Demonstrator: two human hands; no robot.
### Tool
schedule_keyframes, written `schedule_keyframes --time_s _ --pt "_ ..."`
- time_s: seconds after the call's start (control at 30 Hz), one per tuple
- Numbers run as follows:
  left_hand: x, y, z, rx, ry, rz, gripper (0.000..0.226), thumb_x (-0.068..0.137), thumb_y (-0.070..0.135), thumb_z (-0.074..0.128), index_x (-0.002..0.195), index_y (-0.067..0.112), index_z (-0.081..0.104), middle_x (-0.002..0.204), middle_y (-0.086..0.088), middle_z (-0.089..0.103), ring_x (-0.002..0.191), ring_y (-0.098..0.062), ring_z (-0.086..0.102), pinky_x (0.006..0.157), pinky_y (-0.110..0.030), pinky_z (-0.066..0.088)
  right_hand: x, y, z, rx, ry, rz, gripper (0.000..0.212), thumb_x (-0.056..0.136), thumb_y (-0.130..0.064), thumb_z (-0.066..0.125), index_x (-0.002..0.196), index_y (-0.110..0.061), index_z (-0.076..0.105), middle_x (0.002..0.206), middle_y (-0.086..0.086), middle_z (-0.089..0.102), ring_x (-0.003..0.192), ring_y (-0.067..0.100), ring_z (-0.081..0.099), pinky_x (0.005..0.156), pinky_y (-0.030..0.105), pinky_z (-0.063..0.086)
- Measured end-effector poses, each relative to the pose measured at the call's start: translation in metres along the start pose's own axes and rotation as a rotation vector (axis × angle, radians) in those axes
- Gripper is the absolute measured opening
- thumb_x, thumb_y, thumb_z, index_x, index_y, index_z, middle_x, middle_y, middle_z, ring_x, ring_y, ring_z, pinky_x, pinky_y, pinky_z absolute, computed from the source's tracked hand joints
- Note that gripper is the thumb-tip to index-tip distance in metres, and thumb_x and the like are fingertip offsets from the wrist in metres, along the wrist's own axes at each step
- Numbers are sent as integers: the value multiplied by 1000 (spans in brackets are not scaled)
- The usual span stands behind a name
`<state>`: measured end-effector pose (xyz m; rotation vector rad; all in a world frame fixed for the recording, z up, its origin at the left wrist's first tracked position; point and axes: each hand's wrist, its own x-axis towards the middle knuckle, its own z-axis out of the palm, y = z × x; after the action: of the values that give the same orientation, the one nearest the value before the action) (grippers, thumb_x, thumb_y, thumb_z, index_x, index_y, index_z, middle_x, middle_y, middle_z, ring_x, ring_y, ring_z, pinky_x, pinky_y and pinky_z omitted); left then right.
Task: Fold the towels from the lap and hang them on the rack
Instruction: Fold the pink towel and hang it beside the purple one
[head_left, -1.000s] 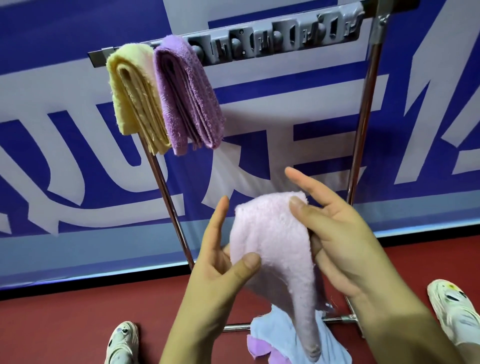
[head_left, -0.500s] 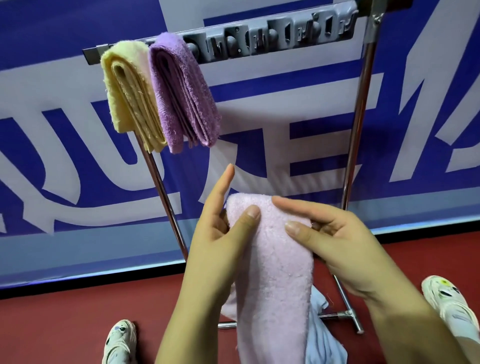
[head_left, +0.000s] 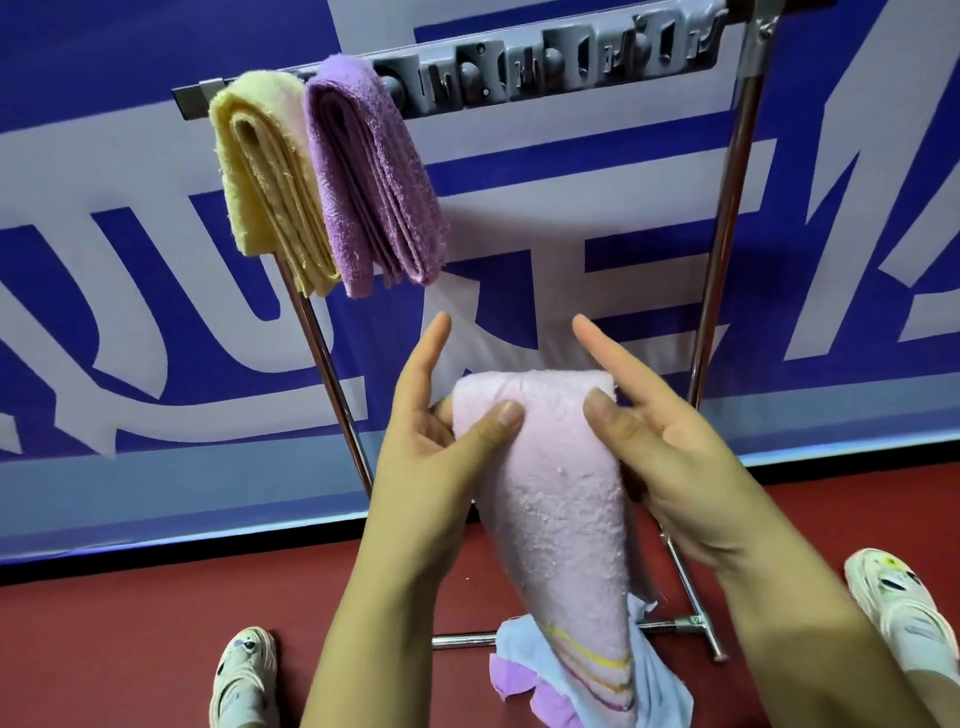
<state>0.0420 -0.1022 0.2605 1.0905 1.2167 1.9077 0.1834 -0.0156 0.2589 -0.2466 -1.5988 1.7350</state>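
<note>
- We hold the pink towel (head_left: 561, 499) between both hands, in front of the rack and below its top bar (head_left: 545, 57); the folded edge is uppermost and the long axis runs down toward our lap, where its striped end lies over a light blue towel (head_left: 660, 680) and a purple one (head_left: 511, 678).
- Our left hand (head_left: 431, 441) pinches the fold's left corner, thumb pressed on the front face; its forefinger points straight up, and the other fingers are hidden behind the cloth.
- Our right hand (head_left: 670, 452) pinches the right corner the same way, thumb on the front and forefinger stretched up and left.
- The yellow towel (head_left: 270, 192) and the purple towel on the bar (head_left: 374, 176) hang folded at the bar's left end, touching each other.
- The free stretch of bar lies up and to the right of the hung purple towel, almost directly above our hands, so we judge the next move a lift straight up and forward.
- Both hands sit about equally near the bar; the long hanging tail may need another fold first.
</note>
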Motion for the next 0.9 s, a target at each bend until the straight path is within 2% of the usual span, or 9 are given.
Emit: schedule_keyframes --time_s 0.1,0.2,0.3,0.37,0.43,0.53,0.67,0.8,0.9 --pt "6 -2 5 53 -33 -21 76 80 -1 69 138 42 43 84 -8 71 77 -17 67 69 -26 54 -1 0 -6 -53 -20 2 58 78 -36 66 130 -47 44 105 -6 72 104 10 65 88 21 50" --pt "5 -3 6 127 3 16 72 83 0 67 138 39 44 87 0 72 78 -12 66 69 -25 54 1 1 -7 -117 -25 -39 54 86 -15 62 128 -45 49 133 2 58 120 13 57 100 31 46" --pt "5 -2 5 208 78 85 66 80 10 73 132 43 50 112 2 69 92 -13 66 77 -32 54 7 2 -1 -187 -16 -70 47 83 -19 58 122 -46 55 132 -10 58 125 10 52 107 41 40" --pt "4 -1 3 265 130 116 60 77 19 72 126 47 53 129 0 60 111 -21 61 91 -43 53 8 3 2 -178 13 -74 44 83 -22 60 118 -48 57 126 -6 62 121 17 56 105 45 42" --pt "4 1 1 276 162 123 56 77 21 72 123 49 55 133 5 56 120 -22 57 97 -47 50 7 2 5 -165 -27 -66 41 83 -32 64 119 -51 56 123 6 63 117 29 57 102 47 44" --pt "6 4 -3 239 117 78 55 78 23 71 123 49 54 133 5 56 119 -20 58 97 -45 50 5 0 7 -183 -114 -43 48 82 -27 68 121 -51 54 125 8 61 108 24 61 98 38 47" --pt "4 4 -9 161 40 -40 69 78 23 76 136 42 44 104 2 72 102 -19 68 89 -38 54 7 -1 9 -175 -3 -89 46 84 -6 62 112 -43 63 114 -9 69 103 9 64 92 29 51" --pt "-3 4 -13 147 38 -27 75 74 20 71 140 33 39 100 -9 73 100 -15 69 90 -32 51 9 -1 11 -144 32 -114 39 83 -13 65 111 -40 66 115 2 68 108 9 62 95 28 50" --pt "-3 8 -12 152 78 70 65 75 9 67 133 29 46 72 10 68 79 -3 66 73 -18 51 8 -4 12 -160 -70 -104 44 85 -10 60 121 -36 59 124 -3 64 112 5 59 91 20 48"
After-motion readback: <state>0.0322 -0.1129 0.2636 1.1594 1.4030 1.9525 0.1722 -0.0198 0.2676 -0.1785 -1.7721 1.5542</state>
